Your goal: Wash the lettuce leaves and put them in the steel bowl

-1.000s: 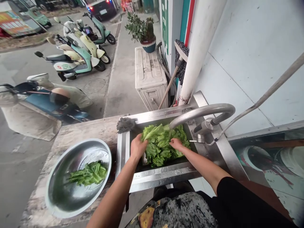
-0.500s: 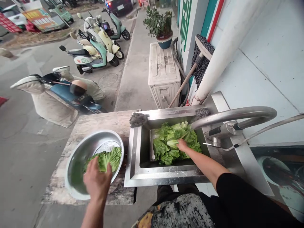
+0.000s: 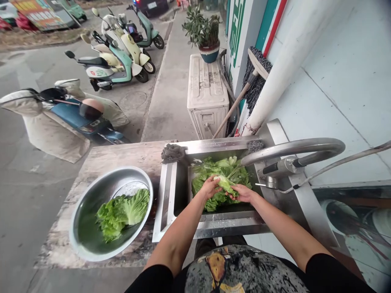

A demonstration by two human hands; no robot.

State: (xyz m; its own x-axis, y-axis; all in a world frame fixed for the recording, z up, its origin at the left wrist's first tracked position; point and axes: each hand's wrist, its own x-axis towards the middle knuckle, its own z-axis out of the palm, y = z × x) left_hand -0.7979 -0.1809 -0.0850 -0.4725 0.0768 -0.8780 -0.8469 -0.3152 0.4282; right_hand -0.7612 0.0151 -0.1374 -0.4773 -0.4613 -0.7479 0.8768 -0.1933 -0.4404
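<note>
Lettuce (image 3: 225, 184) is gripped by both angled hands, left (image 3: 210, 187) and right (image 3: 242, 193).

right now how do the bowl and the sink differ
The bowl is round; the sink is rectangular. The bowl holds a small heap of greens, the sink a larger heap. The faucet reaches over the sink, not over the bowl. Both are silvery metal.

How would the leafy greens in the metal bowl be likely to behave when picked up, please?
The leafy greens would probably flop at their thin, ruffled edges, while the pale ribs may stay somewhat stiffer. They might tear if gripped hard, as the leaves look broad and thin.
</note>
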